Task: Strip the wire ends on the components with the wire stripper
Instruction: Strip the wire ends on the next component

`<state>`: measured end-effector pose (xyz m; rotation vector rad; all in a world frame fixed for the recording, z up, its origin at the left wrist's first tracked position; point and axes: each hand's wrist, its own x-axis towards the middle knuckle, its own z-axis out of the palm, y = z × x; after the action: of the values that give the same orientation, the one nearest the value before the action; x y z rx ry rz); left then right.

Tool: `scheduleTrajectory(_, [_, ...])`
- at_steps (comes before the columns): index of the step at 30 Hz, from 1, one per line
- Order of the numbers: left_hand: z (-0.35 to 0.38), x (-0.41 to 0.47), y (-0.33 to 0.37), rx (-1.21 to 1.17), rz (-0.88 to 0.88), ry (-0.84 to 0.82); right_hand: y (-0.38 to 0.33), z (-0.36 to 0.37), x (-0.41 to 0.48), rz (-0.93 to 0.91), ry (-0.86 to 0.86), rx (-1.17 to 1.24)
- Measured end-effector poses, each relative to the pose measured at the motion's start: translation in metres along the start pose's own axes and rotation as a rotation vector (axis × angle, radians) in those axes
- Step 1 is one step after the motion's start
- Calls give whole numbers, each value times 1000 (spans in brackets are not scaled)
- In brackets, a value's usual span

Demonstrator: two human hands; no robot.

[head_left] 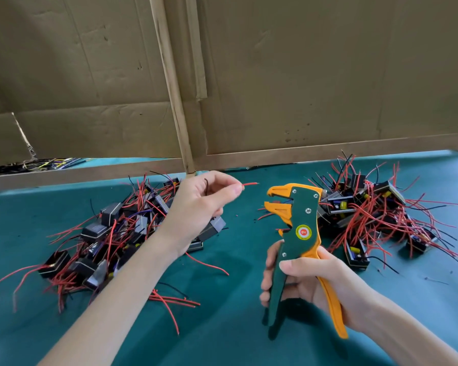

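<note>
Two heaps of wired components on green mat [222,326]: 9 o'clock heap [111,233], 3 o'clock heap [376,207]. L hand [198,204] pinches red wire [250,184] at 12, component [212,228] under palm. R hand [307,281] grips stripper [299,215] handles at 5 o'clock, jaws apart.

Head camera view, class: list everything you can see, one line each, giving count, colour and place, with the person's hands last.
wire stripper: one, green and orange, upright at centre right, jaws open
red wire: one, red, its end sticking out of the left fingertips toward the stripper
left pile of components: many, black and grey blocks with red and black wires, left of centre
right pile of components: many, same colours, far right
table cover: one, teal, under everything
cardboard panels: at least two, brown, standing behind the table
left hand: one, pinches the red wire
right hand: one, grips the wire stripper handles
</note>
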<state>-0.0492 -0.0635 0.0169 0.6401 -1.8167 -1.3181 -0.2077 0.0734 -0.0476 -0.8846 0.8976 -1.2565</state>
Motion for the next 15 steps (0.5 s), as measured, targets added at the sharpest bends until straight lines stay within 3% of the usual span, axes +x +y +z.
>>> scheduleTrajectory(15, [9, -7, 4, -32, -58, -114, 0, 2, -3, -77, -23, -83])
